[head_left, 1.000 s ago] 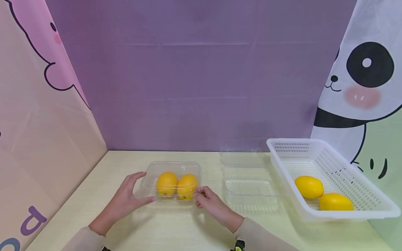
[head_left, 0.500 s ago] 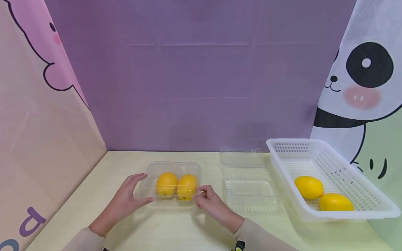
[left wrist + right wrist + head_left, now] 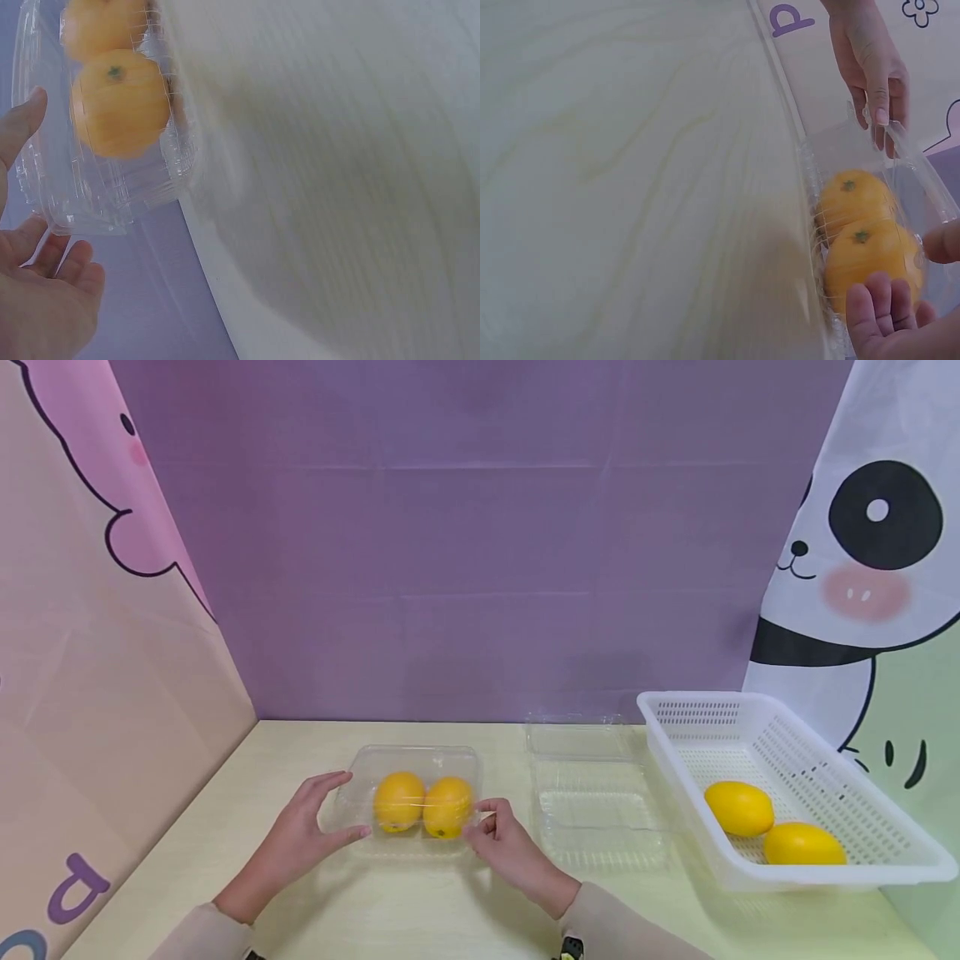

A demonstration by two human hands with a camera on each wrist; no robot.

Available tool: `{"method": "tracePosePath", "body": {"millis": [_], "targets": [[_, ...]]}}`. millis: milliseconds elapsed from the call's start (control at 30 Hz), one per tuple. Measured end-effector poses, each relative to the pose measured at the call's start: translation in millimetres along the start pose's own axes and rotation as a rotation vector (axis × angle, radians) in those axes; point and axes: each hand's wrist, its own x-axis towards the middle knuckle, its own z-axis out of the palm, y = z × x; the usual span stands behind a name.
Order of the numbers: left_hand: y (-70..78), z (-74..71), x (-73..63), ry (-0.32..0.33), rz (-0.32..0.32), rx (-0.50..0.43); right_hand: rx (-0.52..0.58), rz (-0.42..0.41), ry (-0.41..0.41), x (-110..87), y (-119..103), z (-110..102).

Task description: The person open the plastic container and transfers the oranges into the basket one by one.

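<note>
A see-through plastic clamshell box (image 3: 416,758) lies on the table with its lid over two oranges (image 3: 398,802). My left hand (image 3: 300,820) holds its left end, thumb at the near side and fingers at the far side. In the left wrist view the left thumb (image 3: 28,120) lies along the lid and the fingertips meet the box's corner. At the near right corner my right hand (image 3: 513,853) pinches the rim between thumb and bent fingers. The right wrist view shows the right thumb (image 3: 943,241) at the lid, with the other fingers curled in front of one orange (image 3: 866,255).
A second see-through clamshell box (image 3: 592,810) stands with its lid folded back, to the right of the first. Beyond it a white perforated basket (image 3: 832,875) holds two yellow oval fruits (image 3: 738,807). A purple cloth backdrop (image 3: 450,610) rises at the table's far edge.
My right fingers have shifted slightly up and to the right at the box's corner. The left hand and the box have stayed nearly still.
</note>
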Motion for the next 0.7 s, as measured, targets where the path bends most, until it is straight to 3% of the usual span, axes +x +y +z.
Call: {"method": "tracePosePath", "body": {"millis": [133,400,700], "targets": [[2.6,-2.2,0.6,0.008,-0.023,-0.029,-0.03,-0.005,0.008,2.6,0.7,-1.5],[5.5,-6.8,4.5,-0.012,-0.092,-0.187,-0.07,-0.005,0.059,4.9,-0.8,-0.1],[8.7,-7.5,11.6,-0.004,-0.168,-0.226,-0.057,0.05,0.035,4.2,-3.3,0.5]]}}
